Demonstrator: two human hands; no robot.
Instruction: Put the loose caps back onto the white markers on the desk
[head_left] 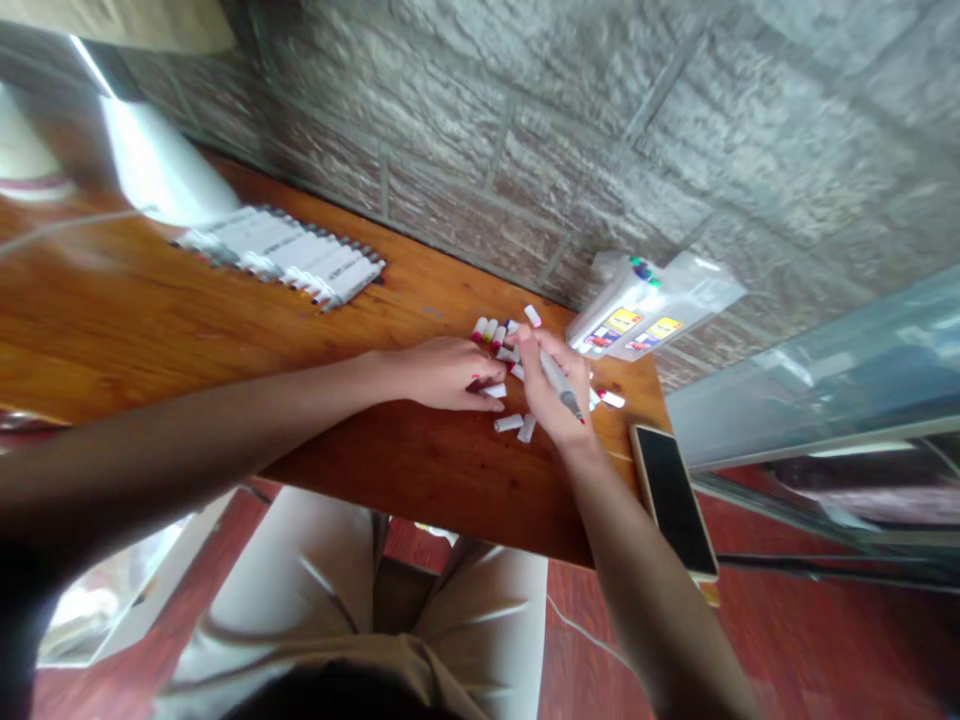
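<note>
In my right hand point(553, 375) is a grey marker point(561, 384), slanting across the palm, its uncapped dark red tip pointing back toward my wrist. My left hand point(457, 375) lies low over the wooden table with its thumb and fingers closed around a white marker cap point(495, 391). Several more loose white caps point(508, 423) are scattered around both hands. Some of them stand close together in a row point(490, 331) just beyond my left fingers, showing pink and yellow-green ends. Part of the pile is hidden behind my right hand.
Left on the table point(360, 440), a row of grey-white markers point(285, 252) lies side by side. A clear plastic case point(652, 305) stands against the brick wall point(450, 130). A phone point(675, 500) rests at the right edge. A white lamp-like object point(161, 165) is at the far left.
</note>
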